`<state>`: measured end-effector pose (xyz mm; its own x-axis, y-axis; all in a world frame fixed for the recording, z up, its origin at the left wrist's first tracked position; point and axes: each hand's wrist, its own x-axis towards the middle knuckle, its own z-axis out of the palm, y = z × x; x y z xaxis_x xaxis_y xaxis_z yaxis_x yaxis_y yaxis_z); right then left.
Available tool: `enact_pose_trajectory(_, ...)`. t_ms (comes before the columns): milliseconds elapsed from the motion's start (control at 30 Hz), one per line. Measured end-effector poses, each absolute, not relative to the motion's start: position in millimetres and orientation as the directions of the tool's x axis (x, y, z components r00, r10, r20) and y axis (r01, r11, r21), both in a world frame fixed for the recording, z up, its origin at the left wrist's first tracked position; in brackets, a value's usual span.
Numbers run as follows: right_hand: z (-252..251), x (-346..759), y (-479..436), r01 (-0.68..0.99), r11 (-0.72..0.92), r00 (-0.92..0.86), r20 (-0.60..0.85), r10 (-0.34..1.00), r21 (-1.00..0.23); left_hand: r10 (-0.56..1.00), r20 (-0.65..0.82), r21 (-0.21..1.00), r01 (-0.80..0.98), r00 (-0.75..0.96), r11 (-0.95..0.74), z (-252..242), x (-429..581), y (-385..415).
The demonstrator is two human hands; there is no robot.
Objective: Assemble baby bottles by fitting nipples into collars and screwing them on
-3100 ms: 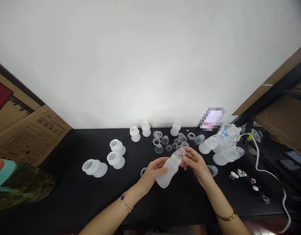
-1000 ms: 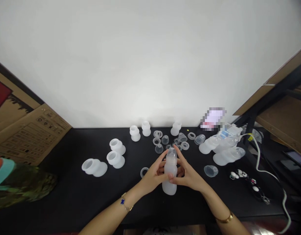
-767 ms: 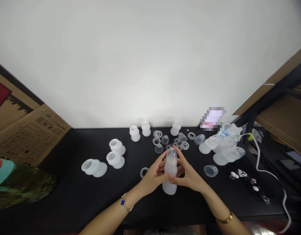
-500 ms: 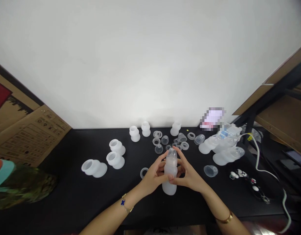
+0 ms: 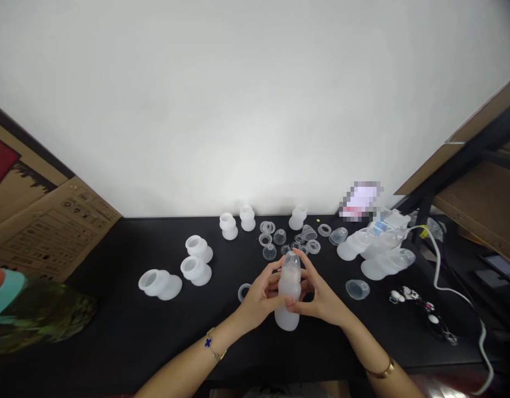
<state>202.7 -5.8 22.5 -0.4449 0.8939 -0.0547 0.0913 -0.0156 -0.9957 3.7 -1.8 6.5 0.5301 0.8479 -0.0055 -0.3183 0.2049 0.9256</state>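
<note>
Six open white bottles [image 5: 160,284], four capped bottles [image 5: 289,288], one left hand [image 5: 257,298], one right hand [image 5: 323,298], two bracelets [image 5: 381,375], one white cable [image 5: 437,268], clear caps [image 5: 356,289] and rings [image 5: 318,248] too jumbled to count.

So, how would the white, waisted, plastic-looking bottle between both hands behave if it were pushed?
The white, waisted, plastic-looking bottle could tip if pushed near its clear domed cap, being taller than wide. Its round sides may let it roll once lying. Translucent walls suggest it is light.

Frosted bottle [image 5: 289,287] upright instead of tilted, right hand [image 5: 321,298] now at its body, not just its cap [image 5: 291,262].
</note>
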Motion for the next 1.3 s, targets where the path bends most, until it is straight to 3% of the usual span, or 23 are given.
enact_pose_trajectory(767, 14, 186, -13, 0.045, -0.046, -0.419, -0.061, 0.906, -0.998, 0.893, -0.001, 0.893, -0.402, 0.449, 0.203, 3, 7, 1)
enact_pose_trajectory(1300, 8, 178, -15, 0.111, 0.112, -0.278, 0.078, 0.957, -0.988, 0.888, 0.011, 0.886, -0.416, 0.46, 0.204, 5, 10, -1)
